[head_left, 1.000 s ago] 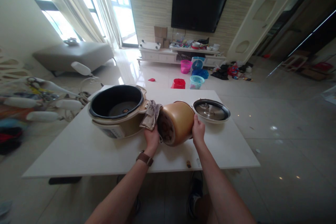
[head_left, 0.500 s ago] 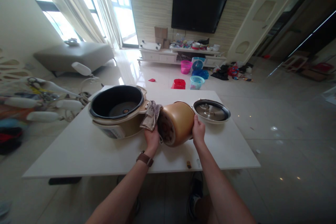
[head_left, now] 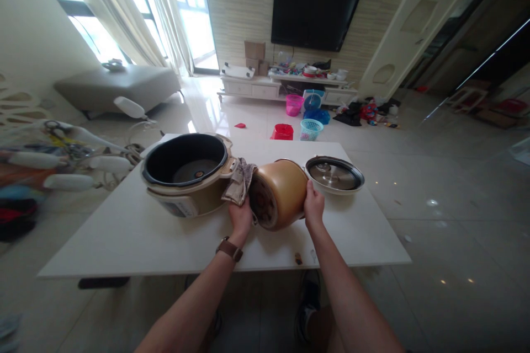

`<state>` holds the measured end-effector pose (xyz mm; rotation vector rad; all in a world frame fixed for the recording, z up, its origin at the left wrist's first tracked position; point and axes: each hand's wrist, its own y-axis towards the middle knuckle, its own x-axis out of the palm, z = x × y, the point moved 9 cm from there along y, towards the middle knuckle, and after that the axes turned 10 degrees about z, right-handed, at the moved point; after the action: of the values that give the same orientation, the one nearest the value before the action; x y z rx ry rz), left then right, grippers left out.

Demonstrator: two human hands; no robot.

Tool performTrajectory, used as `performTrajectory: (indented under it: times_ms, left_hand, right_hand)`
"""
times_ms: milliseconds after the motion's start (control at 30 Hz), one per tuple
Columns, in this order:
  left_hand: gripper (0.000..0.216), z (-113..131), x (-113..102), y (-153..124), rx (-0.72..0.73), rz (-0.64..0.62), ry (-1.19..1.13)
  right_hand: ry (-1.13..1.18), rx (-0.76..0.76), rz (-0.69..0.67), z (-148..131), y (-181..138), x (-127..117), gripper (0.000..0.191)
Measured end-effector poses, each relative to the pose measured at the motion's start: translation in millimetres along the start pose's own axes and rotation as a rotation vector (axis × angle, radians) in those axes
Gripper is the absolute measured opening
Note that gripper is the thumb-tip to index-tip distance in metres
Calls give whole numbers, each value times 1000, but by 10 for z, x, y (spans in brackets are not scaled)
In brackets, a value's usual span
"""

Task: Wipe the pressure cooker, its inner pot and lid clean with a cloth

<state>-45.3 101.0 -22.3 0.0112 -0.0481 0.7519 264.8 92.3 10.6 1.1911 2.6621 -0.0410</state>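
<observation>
A golden inner pot [head_left: 285,190] lies tilted on its side above the white table, its stained base turned toward the left and toward me. My right hand [head_left: 313,207] grips the pot near its rim on the right. Bunched in my left hand [head_left: 240,215] is a patterned grey-brown cloth [head_left: 239,182], close against the pot's base; the fingers are partly hidden by it. To the left stands the open cooker body [head_left: 199,204] with a dark, hollow inside. The round cooker lid [head_left: 334,175] rests at the right, its metal inner side facing up.
The white table [head_left: 136,251] carries all of these, with a small brown object [head_left: 298,258] near its front edge. Beyond it on the floor are a red bin [head_left: 283,132] and a light-blue basket [head_left: 310,129]. A lamp with several white shades [head_left: 110,164] stands at the left.
Almost nothing differs. Both hands keep their places on the cloth and the pot, while the whole view shifts very slightly.
</observation>
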Motion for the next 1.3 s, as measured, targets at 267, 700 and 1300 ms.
performTrajectory:
  times_ms: [267,700,1300]
  left_hand:
    - [33,24,-7,-9,16,3,-5]
    - [33,24,-8,-13,16,11,-11]
    - [35,-10,1,-8,36,-5,-16]
  right_hand:
    - [8,1,1,-41,-17,-14,78]
    - [2,7,7,-41,-27,-16,77]
    - [-10,-9,9,-45,-24,-26,77]
